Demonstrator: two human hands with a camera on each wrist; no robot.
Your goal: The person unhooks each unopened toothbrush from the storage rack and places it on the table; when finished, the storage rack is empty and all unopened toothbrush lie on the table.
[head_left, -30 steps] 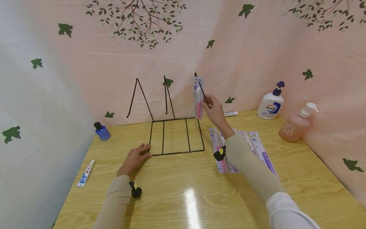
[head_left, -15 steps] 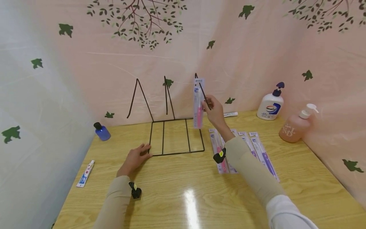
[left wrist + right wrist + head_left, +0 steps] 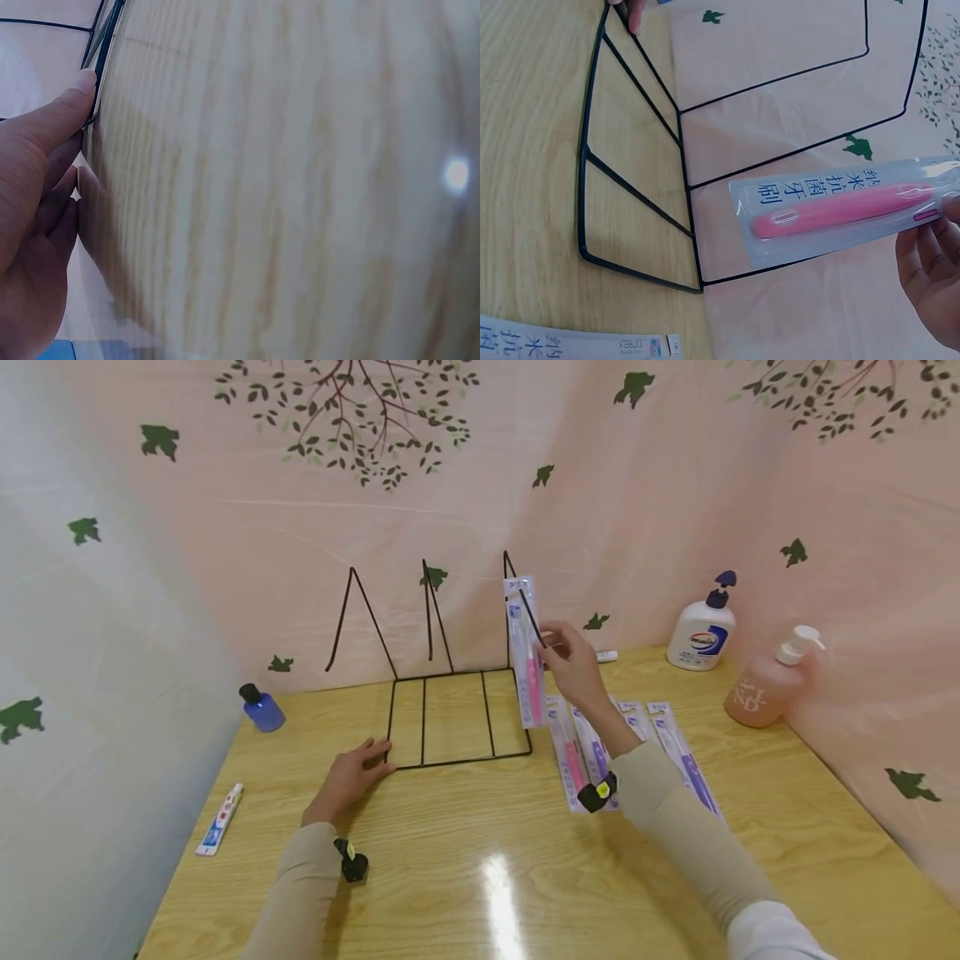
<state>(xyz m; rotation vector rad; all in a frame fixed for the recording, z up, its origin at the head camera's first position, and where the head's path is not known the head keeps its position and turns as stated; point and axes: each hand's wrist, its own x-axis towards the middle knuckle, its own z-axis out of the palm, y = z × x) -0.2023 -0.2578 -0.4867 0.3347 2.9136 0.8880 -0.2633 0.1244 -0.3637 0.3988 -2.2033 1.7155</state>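
My right hand (image 3: 576, 672) pinches the edge of a packaged toothbrush (image 3: 528, 664) with a pink handle. The right prong of a black wire rack (image 3: 465, 761) passes through the top of this pack, and its tip ends at my fingers. In the right wrist view the pack (image 3: 810, 191) slants across the prongs, its upper part out of frame. At the rack's front left corner my left hand (image 3: 348, 781) holds the wire, thumb and forefinger either side of the corner. The left wrist view has the left thumb (image 3: 64, 112) against the wire.
Several packaged toothbrushes (image 3: 686, 756) lie right of the rack, partly under the right arm. Behind them stand a white pump bottle (image 3: 699, 635) and a pink pump bottle (image 3: 763, 692). A blue bottle (image 3: 264, 712) and a toothpaste tube (image 3: 220, 820) are at the left.
The toothbrush pack has come forward along the right prong, its lower end now lower in view. My right hand has moved slightly down and right with it; the left hand stays at the corner.
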